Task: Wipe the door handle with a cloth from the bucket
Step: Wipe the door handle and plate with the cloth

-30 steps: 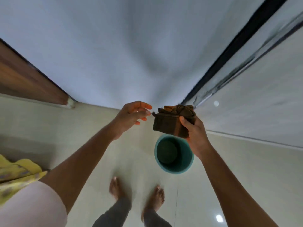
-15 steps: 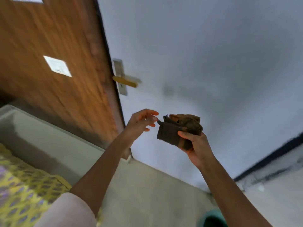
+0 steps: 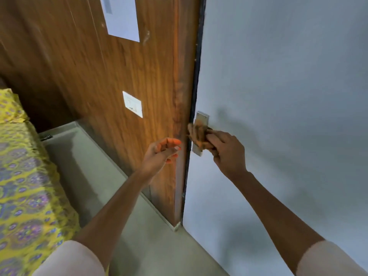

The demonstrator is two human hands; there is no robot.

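A brown cloth point(image 3: 199, 135) is bunched in my right hand point(image 3: 227, 154) and pressed over the door handle, whose lever is hidden under it. Only the handle's metal backplate point(image 3: 201, 118) shows, above and below the cloth, on the grey-white door point(image 3: 278, 96). My left hand point(image 3: 162, 151) hovers empty just left of the door's edge, fingers loosely curled and apart, touching nothing. The bucket is out of view.
A wooden panel wall point(image 3: 119, 76) stands left of the door, with a white paper point(image 3: 122, 16) and a small white switch plate point(image 3: 132, 104) on it. A bed with a yellow patterned cover point(image 3: 25, 186) fills the lower left. Grey floor point(image 3: 95, 176) lies between.
My view swung up from the bucket and floor to the door. My right hand carried the cloth onto the handle, covering the lever. My left hand moved along beside it, still empty.
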